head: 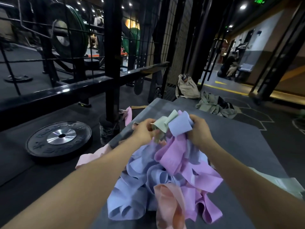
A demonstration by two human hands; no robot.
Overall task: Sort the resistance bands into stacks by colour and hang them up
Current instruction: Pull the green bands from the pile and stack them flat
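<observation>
Both hands raised above the band heap, close together: left hand pinching a pale green band between thumb and curled fingers; right hand closed around a bunched lilac-blue band, from which further loops trail down. Band heap, directly below the hands: a tangle of lilac-blue, pink-purple and peach loops lying on a dark grey mat; no colour stacks formed yet, nothing hung. Peach band, nearest edge of the heap. Pale pink bands, just left of the heap, partly off the mat's edge. Handling, judged: flat fabric loops, light, limp, not fragile, prone to snag on each other; best taken at a free fold near the top of the heap and lifted clear one loop at a time, with the other hand holding down the rest. Black weight plate, left of the heap, flat on the floor. Black steel rack, beyond the heap to the left, with mesh panels. Crumpled olive clothing, beyond the heap to the right. Hanging point: not identifiable.
</observation>
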